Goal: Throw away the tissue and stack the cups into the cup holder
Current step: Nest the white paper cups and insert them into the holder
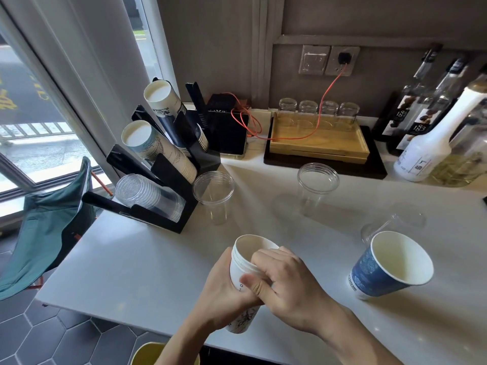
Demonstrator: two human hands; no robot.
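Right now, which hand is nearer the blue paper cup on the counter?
Right. The right hand grips the white cup on the side facing the blue paper cup; the left hand holds its far side.

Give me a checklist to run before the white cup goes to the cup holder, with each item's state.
1. White paper cup held securely: ok, left hand wraps it and right hand grips its rim.
2. Cup empty of tissue: cannot tell, right fingers hide part of the inside.
3. Cup holder within sight: ok, at the counter's left end.
4. Path clear: not ok, a clear plastic cup stands beside the holder.
5. Blue paper cup upright: not ok, tilted.
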